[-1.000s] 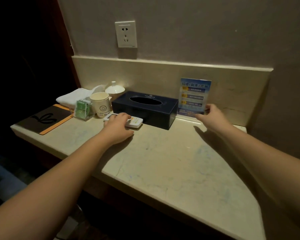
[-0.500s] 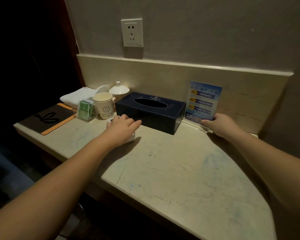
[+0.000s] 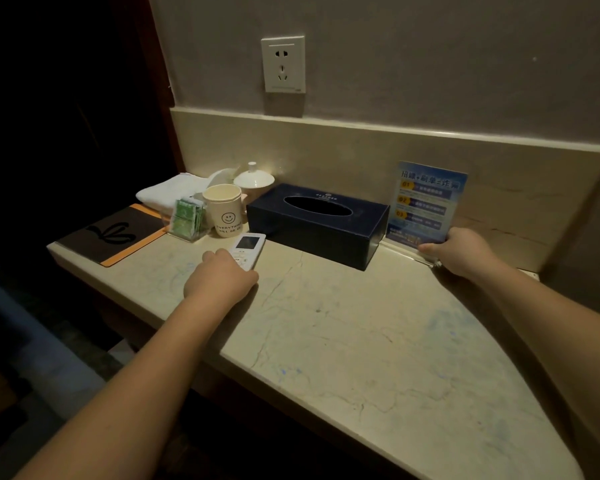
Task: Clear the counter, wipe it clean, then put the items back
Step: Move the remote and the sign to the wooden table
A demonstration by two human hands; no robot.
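Note:
A white remote control (image 3: pixel 248 249) lies on the beige marble counter (image 3: pixel 378 348), pointing away from me, in front of a dark blue tissue box (image 3: pixel 317 225). My left hand (image 3: pixel 220 282) rests on the remote's near end, fingers curled over it. A blue sign in a clear acrylic stand (image 3: pixel 426 204) leans at the backsplash on the right. My right hand (image 3: pixel 459 252) holds the stand's lower right corner at its base. A smiley paper cup (image 3: pixel 224 211), a holder of green sachets (image 3: pixel 187 220) and a folded white towel (image 3: pixel 168 192) stand at the back left.
A dark folder with an orange edge (image 3: pixel 115 233) lies at the counter's left end. A white lidded cup (image 3: pixel 253 180) stands behind the paper cup. A wall socket (image 3: pixel 283 64) sits above the backsplash. The counter's front edge runs diagonally towards the lower right.
My left hand has slid back towards me, uncovering the remote's screen end, and the remote now points away rather than sideways. My right hand has shifted from the sign's side to its base corner.

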